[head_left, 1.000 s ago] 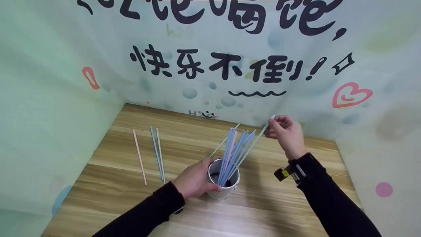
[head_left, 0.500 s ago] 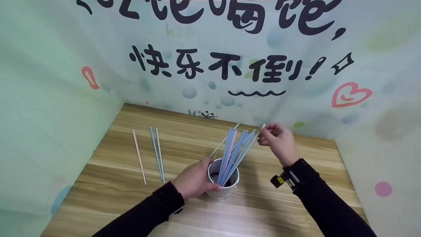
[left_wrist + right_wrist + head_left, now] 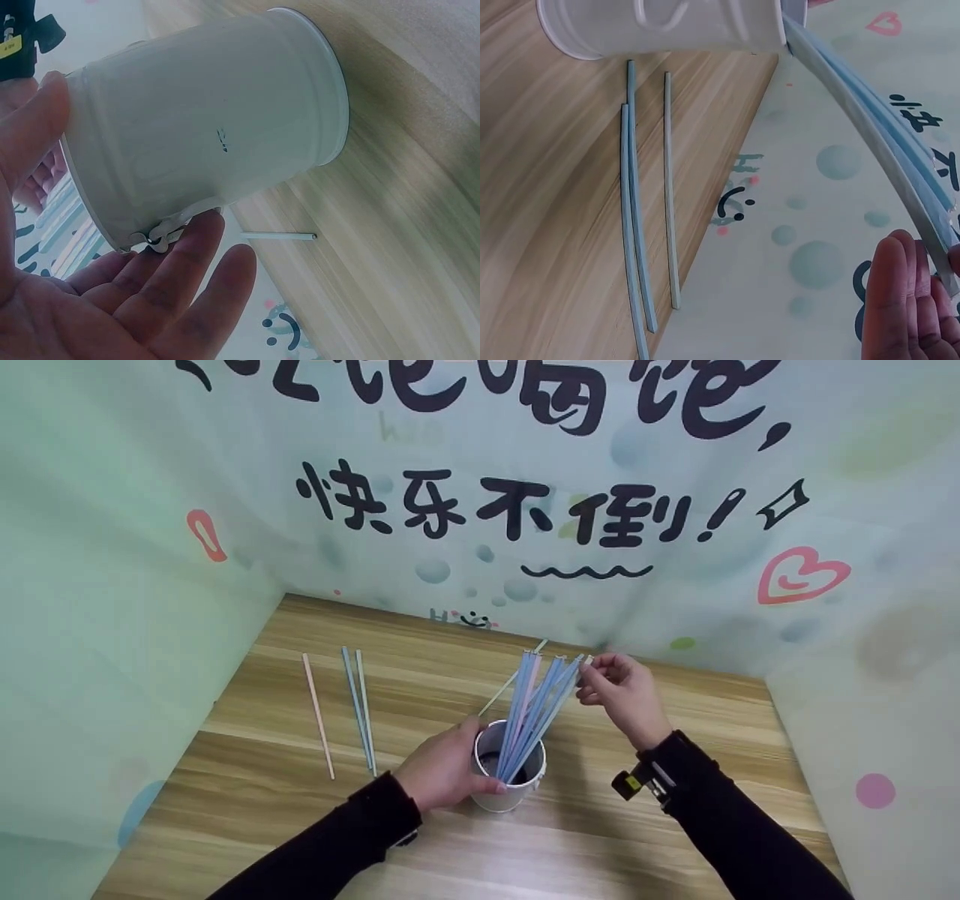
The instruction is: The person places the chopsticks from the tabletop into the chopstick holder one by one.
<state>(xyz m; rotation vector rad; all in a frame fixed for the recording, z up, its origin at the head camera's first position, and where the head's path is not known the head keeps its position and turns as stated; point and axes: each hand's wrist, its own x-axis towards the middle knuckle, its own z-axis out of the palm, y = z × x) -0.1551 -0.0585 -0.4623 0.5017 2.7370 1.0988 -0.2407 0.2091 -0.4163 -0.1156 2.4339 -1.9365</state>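
A small white metal bucket point(image 3: 504, 801) stands upright on the wood-grain table. My left hand point(image 3: 444, 767) grips its side, thumb over the near rim; in the left wrist view, fingers lie by the bucket's handle joint point(image 3: 159, 234). Several blue straws point(image 3: 516, 709) and a pink straw point(image 3: 529, 682) lean up and right out of the bucket. To their right, my right hand point(image 3: 624, 690) pinches the top end of a pale straw point(image 3: 891, 169), whose lower part slants down into the bucket alongside the blue ones.
Left of the bucket lie a pink straw point(image 3: 318, 716), a blue straw point(image 3: 357, 709) and a pale green straw point(image 3: 365, 705). Another pale green straw point(image 3: 496, 697) lies behind the bucket. A printed cloth backdrop point(image 3: 465, 562) borders the table at the back and sides.
My right hand has moved down and left, lowering the pale straw further into the bucket, beside the blue straws. The left hand and bucket have stayed in place.
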